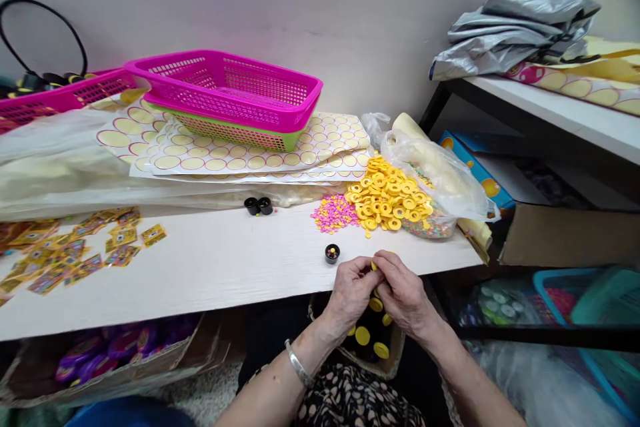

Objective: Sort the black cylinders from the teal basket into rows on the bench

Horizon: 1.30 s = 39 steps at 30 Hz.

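Note:
My left hand (349, 292) and my right hand (404, 295) meet just past the table's front edge, fingertips pinched together. Between them shows a bit of a yellow round cap (374, 265); the rest is hidden by my fingers. Below, on my lap, sits an open box (395, 363) holding several yellow-topped pieces (363, 335). A small black cup (332, 254) with tiny coloured pellets inside stands on the table, left of my fingertips. Farther back lie a heap of yellow round caps (387, 193) with ring-like centres and a spread of pink and yellow pellets (334, 215).
Two black cups (258, 206) stand mid-table. Small gold packets (80, 247) lie at left. Behind are sticker sheets (210, 163), a pink basket (225, 97) stacked on a green one, and a plastic bag (430, 167). A shelf (560, 103) stands at right.

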Motion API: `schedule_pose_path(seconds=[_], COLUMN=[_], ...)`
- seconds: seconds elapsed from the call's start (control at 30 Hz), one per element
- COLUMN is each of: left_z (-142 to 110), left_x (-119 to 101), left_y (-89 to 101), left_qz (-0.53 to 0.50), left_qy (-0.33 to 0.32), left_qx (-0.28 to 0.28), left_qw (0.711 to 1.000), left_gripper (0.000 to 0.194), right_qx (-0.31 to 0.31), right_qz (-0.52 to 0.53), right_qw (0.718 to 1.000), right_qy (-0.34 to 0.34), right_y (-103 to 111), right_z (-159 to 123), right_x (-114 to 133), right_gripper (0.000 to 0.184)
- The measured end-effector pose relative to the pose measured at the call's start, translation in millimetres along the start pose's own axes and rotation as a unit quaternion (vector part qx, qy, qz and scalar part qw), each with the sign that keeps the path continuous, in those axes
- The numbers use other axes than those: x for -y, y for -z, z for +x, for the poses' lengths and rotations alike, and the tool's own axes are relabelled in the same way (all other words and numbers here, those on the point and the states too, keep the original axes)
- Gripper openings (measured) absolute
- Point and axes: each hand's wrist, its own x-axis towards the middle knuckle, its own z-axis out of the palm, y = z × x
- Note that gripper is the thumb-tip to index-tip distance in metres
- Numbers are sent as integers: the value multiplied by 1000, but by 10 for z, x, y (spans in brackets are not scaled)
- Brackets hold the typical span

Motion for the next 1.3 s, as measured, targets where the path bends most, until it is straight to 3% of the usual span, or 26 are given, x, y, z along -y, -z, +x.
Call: schedule_pose_path(seconds=[0.17, 0.3, 0.43, 0.5, 0.57, 0.73, 0.97, 1.17, 1.23, 1.3], left_z=[-176, -269, -231, -172, -107, 12, 178, 213, 207, 204], left_x=[-59, -185, -266, -259, -228, -156, -114, -60, -56, -63], left_y=[151, 323, 584, 711, 800, 829, 797, 803, 801, 799], left_qz=[-42, -43, -33, -23, -19, 26, 158, 208, 226, 245], left_qy=[47, 33, -10, -20, -12, 6, -57, -65, -77, -81], left_qx=[-17, -45, -165, -235, -265, -237, -164, -143, -144, -143], left_qw=[998, 998, 986, 972, 964, 971, 972, 965, 960, 955], left_gripper=[17, 22, 19, 21, 22, 22, 23, 26, 25, 25], right_qx=[84, 123, 152, 185, 215, 258, 282, 220, 188, 170], right_qz=[-30, 63, 131, 115, 78, -1, 2, 204, 293, 391], right_qw=[996, 989, 975, 969, 965, 958, 948, 926, 899, 847], right_qy=[-30, -43, -99, -120, -131, -128, -147, -229, -266, -318], right_y=[83, 19, -139, -211, -268, -357, -396, -444, -469, -504], right_z=[108, 284, 504, 606, 683, 747, 745, 680, 641, 606], right_x=[133, 215, 243, 248, 252, 244, 243, 197, 178, 176], right_gripper=[32, 29, 27, 23, 17, 9, 11, 12, 14, 23])
